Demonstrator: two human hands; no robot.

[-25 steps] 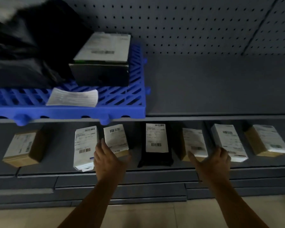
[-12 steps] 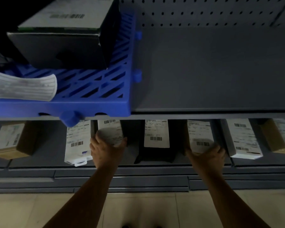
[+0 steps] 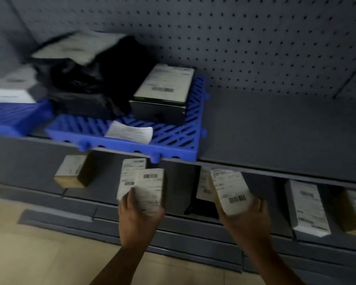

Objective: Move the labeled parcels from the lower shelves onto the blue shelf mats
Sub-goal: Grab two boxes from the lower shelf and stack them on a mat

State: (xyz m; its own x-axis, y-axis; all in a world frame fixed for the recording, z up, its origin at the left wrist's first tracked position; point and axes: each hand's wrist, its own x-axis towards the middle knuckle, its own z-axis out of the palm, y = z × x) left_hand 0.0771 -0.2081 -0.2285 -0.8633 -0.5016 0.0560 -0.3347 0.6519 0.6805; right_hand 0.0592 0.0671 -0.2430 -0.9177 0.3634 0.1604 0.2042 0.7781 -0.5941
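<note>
Now gripping one labeled parcel [image 3: 150,189] in the left hand [image 3: 139,219], a second parcel [image 3: 230,190] in the right hand [image 3: 247,221], apart, over the front edge of the lower shelf [image 3: 103,182].

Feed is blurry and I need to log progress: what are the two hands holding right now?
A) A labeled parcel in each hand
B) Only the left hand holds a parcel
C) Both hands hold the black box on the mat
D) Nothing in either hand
A: the left hand grips a small labeled parcel and the right hand grips a second labeled parcel, neither yet on the blue mat.
</note>
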